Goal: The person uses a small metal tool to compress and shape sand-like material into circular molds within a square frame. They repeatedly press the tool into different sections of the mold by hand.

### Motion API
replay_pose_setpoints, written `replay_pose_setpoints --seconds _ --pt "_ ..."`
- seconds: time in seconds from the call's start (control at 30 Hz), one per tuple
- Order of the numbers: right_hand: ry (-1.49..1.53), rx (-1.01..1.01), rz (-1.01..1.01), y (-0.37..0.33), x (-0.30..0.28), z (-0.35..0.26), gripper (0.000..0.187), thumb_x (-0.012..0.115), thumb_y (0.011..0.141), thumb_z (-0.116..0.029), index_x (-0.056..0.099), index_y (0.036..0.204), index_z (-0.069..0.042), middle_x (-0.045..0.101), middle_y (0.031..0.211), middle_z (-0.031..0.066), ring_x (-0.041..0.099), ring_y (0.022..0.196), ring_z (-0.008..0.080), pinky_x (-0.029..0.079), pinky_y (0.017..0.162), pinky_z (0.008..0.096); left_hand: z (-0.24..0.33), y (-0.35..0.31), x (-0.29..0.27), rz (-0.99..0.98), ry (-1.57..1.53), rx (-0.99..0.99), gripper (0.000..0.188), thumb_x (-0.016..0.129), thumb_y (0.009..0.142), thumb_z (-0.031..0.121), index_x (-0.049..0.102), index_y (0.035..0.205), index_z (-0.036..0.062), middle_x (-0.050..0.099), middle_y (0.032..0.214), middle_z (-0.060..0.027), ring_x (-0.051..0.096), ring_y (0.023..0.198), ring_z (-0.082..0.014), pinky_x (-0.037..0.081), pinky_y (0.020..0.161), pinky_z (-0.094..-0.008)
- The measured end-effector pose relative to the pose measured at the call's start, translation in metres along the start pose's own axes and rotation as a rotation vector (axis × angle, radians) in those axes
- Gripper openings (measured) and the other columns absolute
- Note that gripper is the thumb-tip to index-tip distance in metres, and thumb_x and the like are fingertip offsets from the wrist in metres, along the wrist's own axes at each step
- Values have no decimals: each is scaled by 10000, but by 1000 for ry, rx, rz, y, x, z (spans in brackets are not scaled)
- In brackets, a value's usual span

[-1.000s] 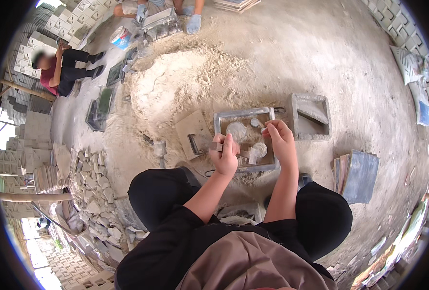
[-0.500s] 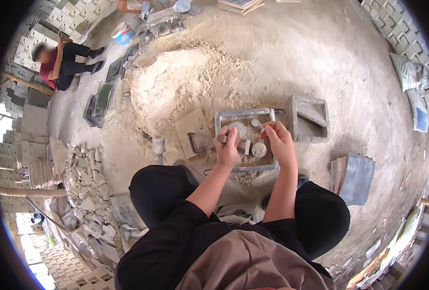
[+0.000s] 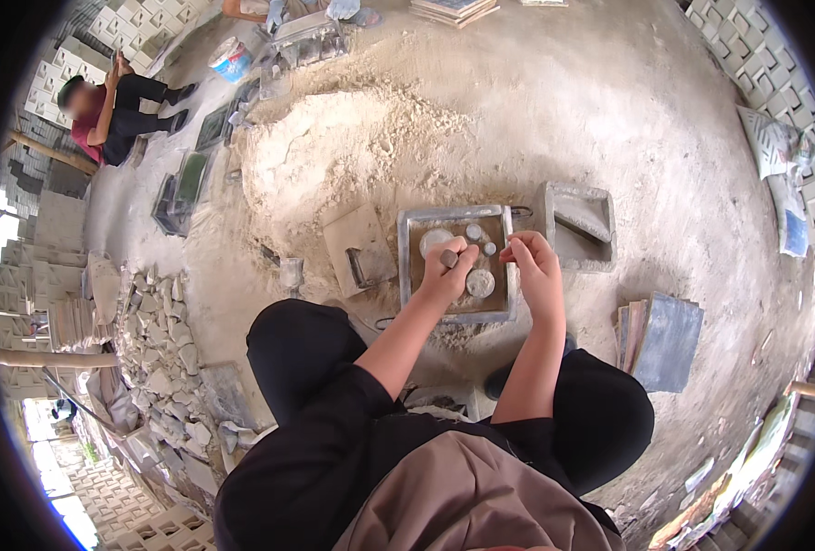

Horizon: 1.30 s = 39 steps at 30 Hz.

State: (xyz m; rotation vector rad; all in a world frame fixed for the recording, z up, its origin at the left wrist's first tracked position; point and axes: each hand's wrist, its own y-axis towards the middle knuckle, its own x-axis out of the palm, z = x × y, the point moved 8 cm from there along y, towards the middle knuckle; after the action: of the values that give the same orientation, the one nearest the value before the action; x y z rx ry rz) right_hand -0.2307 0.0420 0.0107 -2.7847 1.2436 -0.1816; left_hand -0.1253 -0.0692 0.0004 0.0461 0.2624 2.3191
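A rectangular grey metal frame (image 3: 456, 318) lies on the dusty ground before my knees, around a brown bed. Round grey pieces sit inside it: a large disc (image 3: 433, 241) by my left hand, a medium disc (image 3: 480, 284) nearer me, and two small discs (image 3: 473, 231) toward the far right. My left hand (image 3: 446, 272) is closed around a tool with a brown wooden handle (image 3: 449, 259); its working end is hidden. Over the frame's right side, my right hand (image 3: 536, 264) is closed with fingertips together. What they hold, if anything, is too small to tell.
Right of the frame stands a grey rectangular mould (image 3: 611, 230); left lies a flat board (image 3: 341, 241). Pale powder (image 3: 306, 151) is heaped beyond. Dark sheets (image 3: 669, 342) lean at right, and broken pieces (image 3: 161, 340) pile at left. Another person (image 3: 104, 115) sits far left.
My left hand has turned the tool, so its head no longer shows. My right hand has drawn back to the frame's right side, and a second small disc is now visible.
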Motion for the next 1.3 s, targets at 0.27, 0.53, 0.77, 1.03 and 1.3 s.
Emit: replay_pose_setpoints --seconds 0.27,0.53,0.77,1.03,1.3 --pt "33 -16 -11 0 5 -6 157 504 858 -129 562 900 11 592 755 46 560 727 107 440 673 237 11 -7 -10 172 -26 -2 323 521 821 70 377 535 23 420 477 -11 365 427 -75 275 410 -260" --pt "11 46 17 -3 8 3 159 509 858 -140 563 891 6 591 738 48 557 720 103 434 647 233 7 -7 -18 186 -4 52 346 511 834 83 343 533 47 359 473 16 297 440 -63 228 408 -267" --pt "-27 29 3 0 10 -2 153 502 863 -130 561 892 9 588 733 40 552 714 98 429 650 231 20 -4 -15 148 79 150 354 521 819 82 322 529 39 336 449 4 296 431 -58 217 406 -270" --pt "-36 26 12 0 7 2 152 504 862 -133 558 902 4 590 737 40 555 717 96 431 666 230 -7 -1 -28 255 -120 -34 336 513 830 78 348 543 22 364 456 -4 306 427 -75 240 409 -261" --pt "-42 24 1 3 8 5 160 499 864 -132 559 893 13 586 745 46 556 723 108 427 677 231 -19 0 -31 325 -244 -94 343 520 839 89 354 541 52 349 467 35 304 451 -37 232 413 -249"
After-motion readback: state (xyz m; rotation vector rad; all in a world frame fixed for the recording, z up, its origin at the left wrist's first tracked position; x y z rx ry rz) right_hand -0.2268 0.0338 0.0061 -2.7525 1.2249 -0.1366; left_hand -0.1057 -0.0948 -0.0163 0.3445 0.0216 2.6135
